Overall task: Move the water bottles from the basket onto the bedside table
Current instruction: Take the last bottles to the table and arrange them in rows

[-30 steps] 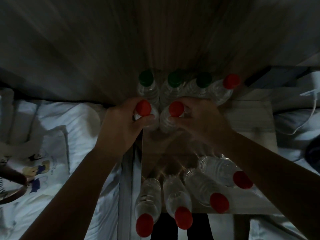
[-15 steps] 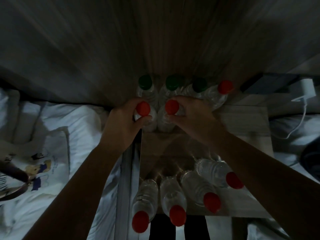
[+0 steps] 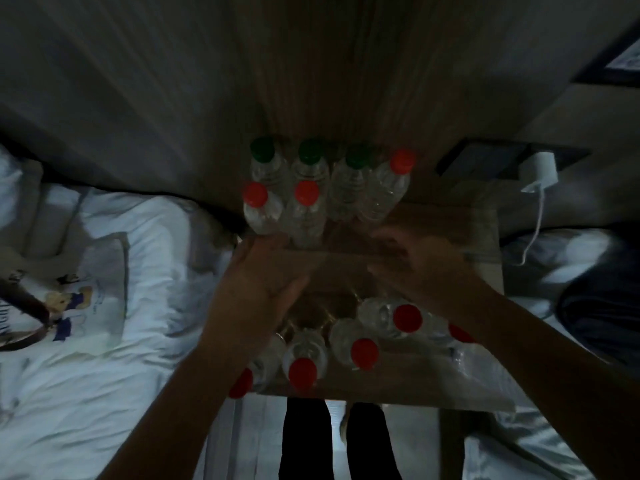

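Six bottles (image 3: 304,216) stand on the table (image 3: 450,230) at upper centre, so roughly half the job looks done. Five near bottles (image 3: 363,344) wait at lower centre; the basket itself cannot be made out. Between the groups, left hand (image 3: 256,282) and right hand (image 3: 415,268) hover, fingers loosely spread, holding nothing.

Far side: a block of six upright bottles (image 3: 349,188) is standing against the wall panel (image 3: 329,81), filling the far-left tabletop (image 3: 450,237).
Near edge: a row of red-capped bottles (image 3: 304,355) is lining the front.
Centre strip: the left hand (image 3: 256,289) and right hand (image 3: 422,265) are hovering over the bare gap between both groups.
Right side: bare tabletop is lying open beside the block; a charger (image 3: 540,171) is hanging beyond it.
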A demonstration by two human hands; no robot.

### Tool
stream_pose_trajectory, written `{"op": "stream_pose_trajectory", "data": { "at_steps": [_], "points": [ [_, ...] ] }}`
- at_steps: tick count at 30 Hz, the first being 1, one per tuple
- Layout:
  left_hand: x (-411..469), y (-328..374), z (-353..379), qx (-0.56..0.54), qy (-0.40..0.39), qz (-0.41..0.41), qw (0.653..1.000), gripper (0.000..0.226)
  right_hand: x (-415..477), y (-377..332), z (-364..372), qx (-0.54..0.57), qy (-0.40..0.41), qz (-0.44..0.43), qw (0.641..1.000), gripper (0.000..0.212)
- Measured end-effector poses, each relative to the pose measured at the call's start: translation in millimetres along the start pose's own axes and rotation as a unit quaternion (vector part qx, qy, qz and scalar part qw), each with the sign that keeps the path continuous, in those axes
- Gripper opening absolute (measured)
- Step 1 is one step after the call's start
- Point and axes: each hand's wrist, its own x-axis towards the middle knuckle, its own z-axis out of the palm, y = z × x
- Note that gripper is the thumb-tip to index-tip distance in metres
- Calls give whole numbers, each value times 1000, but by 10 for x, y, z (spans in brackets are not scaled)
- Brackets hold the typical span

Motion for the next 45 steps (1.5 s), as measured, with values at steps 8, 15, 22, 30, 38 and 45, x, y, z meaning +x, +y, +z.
{"op": "stream_pose_trajectory", "data": {
  "at_steps": [8,15,22,30,38,45],
  "points": [
    [-575,713,240,18,-176,-49,983,47,-589,316,119,-14,-60,-41,997,47],
    [-612,846,496,101,-216,-45,970,35,-593,489,235,-87,-47,-71,993,53],
    [-478,730,516,129,-231,-40,964,44,-591,525,235,-94,-37,-73,992,49],
    [-459,603,523,85,-170,-53,980,34,-559,546,273,-91,-30,-79,992,44],
    [-415,545,530,86,-147,-43,984,33,-585,509,232,-91,-12,-104,990,39],
    [-320,567,502,104,-179,-13,978,35,-533,492,201,-110,-9,-103,988,39]
  ]
}}
